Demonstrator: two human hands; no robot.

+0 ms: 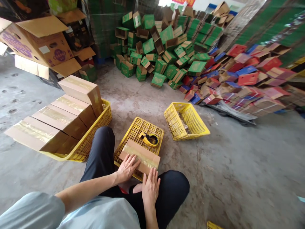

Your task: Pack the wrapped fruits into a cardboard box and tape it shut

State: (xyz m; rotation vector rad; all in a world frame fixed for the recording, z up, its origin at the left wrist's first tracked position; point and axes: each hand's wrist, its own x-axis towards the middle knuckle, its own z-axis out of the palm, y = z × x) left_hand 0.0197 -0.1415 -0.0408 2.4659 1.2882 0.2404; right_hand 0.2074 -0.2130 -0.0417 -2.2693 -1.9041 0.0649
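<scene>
While both hands lie flat on it, the taped box (140,157) rests on an upturned yellow crate (143,130) in front of the person's crossed legs. The left hand (127,168) presses palm-down on the box's near left corner, its grip spread wide with fingers fanned over the cardboard and nothing pinched. The right hand (150,187) sits at the box's near right edge, fingers straight and loosely together, fingertips touching the cardboard, its grip likewise flat and holding nothing. A strip of clear tape runs along the top of the box.

Just beyond the box, on the same crate, lies a yellow tape dispenser (149,139), apart from both hands. To the right of the box and farther off, a second yellow basket (187,121) stands tilted on the concrete floor (238,165). To the left of the box, a long yellow tray (95,136) carries a row of sealed cardboard cartons (62,117). Well beyond the box, a heap of green boxes (162,47) is piled on the floor, and to its right a heap of red and blue boxes (247,76).
</scene>
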